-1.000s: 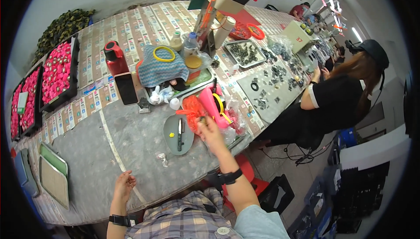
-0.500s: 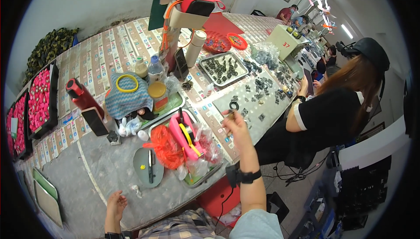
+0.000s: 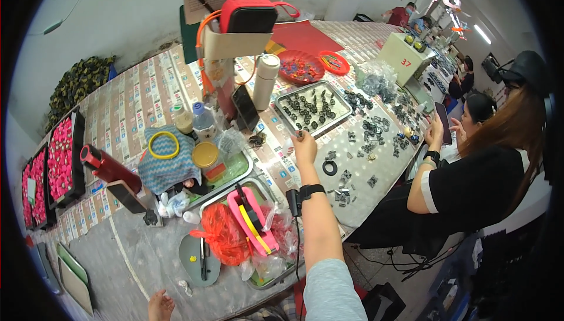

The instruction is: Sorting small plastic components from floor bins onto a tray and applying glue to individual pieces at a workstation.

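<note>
My right hand [image 3: 305, 149] reaches far forward, its fingers pinched at the near left edge of a metal tray [image 3: 322, 131] of small black round parts. A small dark bit shows at its fingertips, too small to name. To the right of that hand a black ring [image 3: 329, 168] lies on the grey mat among loose black parts [image 3: 345, 195]. At the lower edge my left hand [image 3: 160, 306] hovers over the mat, fingers loosely bent and apart, with nothing in it. Beyond it lies a grey-green dish [image 3: 191, 268] with a black-handled knife [image 3: 203, 259] and a yellow bit.
A pink tape dispenser [image 3: 252, 221] and red plastic bag [image 3: 223, 236] fill a tray between my arms. Bottles, a white flask [image 3: 267, 80] and propped phone [image 3: 244, 106] stand behind. Boxes of pink pieces [image 3: 61, 156] lie far left. A co-worker [image 3: 470, 186] holding a phone sits right.
My right hand has moved forward from beside the black ring to the edge of the parts tray. The view has shifted, and my left hand appears lower in it.
</note>
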{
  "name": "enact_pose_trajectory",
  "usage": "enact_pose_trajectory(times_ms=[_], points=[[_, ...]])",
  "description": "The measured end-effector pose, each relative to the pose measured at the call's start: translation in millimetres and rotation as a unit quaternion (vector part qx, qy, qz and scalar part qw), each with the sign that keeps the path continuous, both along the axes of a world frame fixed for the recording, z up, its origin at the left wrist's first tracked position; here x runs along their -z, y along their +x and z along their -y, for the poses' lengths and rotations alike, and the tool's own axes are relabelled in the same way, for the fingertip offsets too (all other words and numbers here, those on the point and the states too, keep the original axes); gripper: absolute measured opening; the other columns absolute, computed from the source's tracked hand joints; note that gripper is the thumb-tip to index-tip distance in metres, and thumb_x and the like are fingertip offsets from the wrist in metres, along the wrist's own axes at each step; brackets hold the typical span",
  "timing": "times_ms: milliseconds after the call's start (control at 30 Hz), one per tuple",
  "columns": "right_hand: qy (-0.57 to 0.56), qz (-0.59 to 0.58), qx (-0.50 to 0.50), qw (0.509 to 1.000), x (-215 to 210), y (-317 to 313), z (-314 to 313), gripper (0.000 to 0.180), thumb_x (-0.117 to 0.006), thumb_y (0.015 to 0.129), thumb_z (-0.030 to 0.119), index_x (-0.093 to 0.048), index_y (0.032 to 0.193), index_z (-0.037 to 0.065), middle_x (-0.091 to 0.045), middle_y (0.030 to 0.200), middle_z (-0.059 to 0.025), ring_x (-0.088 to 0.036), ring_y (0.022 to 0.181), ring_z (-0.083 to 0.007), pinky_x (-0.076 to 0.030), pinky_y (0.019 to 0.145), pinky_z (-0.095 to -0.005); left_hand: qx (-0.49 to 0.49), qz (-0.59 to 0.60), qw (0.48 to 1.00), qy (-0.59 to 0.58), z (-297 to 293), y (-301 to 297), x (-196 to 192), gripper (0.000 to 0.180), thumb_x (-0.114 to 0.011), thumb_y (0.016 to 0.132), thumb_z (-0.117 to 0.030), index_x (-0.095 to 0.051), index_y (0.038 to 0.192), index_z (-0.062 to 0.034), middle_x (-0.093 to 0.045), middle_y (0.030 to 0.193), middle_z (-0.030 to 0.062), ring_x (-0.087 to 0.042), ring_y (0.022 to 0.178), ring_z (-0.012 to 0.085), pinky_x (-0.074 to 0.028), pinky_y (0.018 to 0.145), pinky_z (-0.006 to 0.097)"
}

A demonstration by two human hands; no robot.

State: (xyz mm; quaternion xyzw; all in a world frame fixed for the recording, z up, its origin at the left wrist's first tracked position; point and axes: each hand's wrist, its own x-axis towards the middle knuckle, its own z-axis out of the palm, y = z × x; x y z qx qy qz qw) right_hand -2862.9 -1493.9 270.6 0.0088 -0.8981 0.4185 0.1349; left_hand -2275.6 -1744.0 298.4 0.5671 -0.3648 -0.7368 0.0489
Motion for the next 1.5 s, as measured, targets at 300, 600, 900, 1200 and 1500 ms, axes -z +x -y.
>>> enact_pose_trajectory(times_ms=[300, 600, 900, 1200, 1500], points=[[0.086, -0.037, 0.038, 0.995, -13.5, 8.4, -5.9, 0.017, -0.064, 0.072, 0.020, -0.057, 0.075, 0.005, -0.059, 0.073, -0.0130, -0.057, 0.070, -0.0318, -0.044, 0.060, -0.0396, -0.007, 0.048, 0.999, 0.009, 1.9, -7.2, 8.4, 0.035, -0.056, 0.082, -0.023, -0.050, 0.106, 0.0028, -0.051, 0.097, 0.0139, -0.048, 0.094, 0.0259, -0.041, 0.087, 0.038], [0.026, -0.116, -0.246, 0.962, -194.8, 176.3, -9.1, 0.014, -0.066, 0.071, 0.016, -0.061, 0.079, 0.005, -0.055, 0.070, -0.0067, -0.052, 0.056, -0.0188, -0.041, 0.053, -0.0282, 0.179, -0.111, 0.967, -0.141, -6.4, -55.8, -14.4, 0.030, -0.055, 0.083, -0.017, -0.050, 0.109, -0.0033, -0.058, 0.080, 0.0060, -0.057, 0.073, 0.0155, -0.047, 0.068, 0.029], [-0.258, 0.265, -0.498, 0.784, -218.3, 384.9, 101.3, 0.009, -0.066, 0.076, 0.009, -0.062, 0.081, 0.002, -0.051, 0.066, 0.0058, -0.037, 0.056, 0.0003, -0.029, 0.049, -0.0161, 0.271, -0.405, 0.853, -0.184, -19.0, -49.2, -111.9, 0.068, -0.066, 0.074, -0.010, -0.030, 0.132, -0.0105, -0.040, 0.125, 0.0101, -0.038, 0.117, 0.0185, -0.039, 0.091, 0.032], [-0.190, 0.279, -0.586, 0.737, -216.5, 531.1, 205.4, 0.020, -0.060, 0.080, 0.009, -0.055, 0.099, 0.002, -0.050, 0.077, 0.0038, -0.040, 0.064, -0.0017, -0.032, 0.056, -0.0162, 0.165, -0.353, 0.900, -0.194, 37.7, 105.5, -106.9, 0.041, -0.058, 0.083, -0.017, -0.044, 0.118, -0.0018, -0.058, 0.098, 0.0078, -0.058, 0.083, 0.0138, -0.048, 0.079, 0.029], [-0.081, 0.306, -0.604, 0.731, -212.0, 617.2, 253.5, 0.017, -0.054, 0.085, 0.016, -0.057, 0.097, 0.005, -0.051, 0.063, 0.0028, -0.043, 0.058, -0.0033, -0.034, 0.052, -0.0190, 0.083, -0.363, 0.915, -0.153, 74.7, 204.9, -101.5, 0.038, -0.054, 0.085, -0.020, -0.045, 0.115, 0.0000, -0.058, 0.094, 0.0096, -0.057, 0.080, 0.0138, -0.051, 0.069, 0.027]])
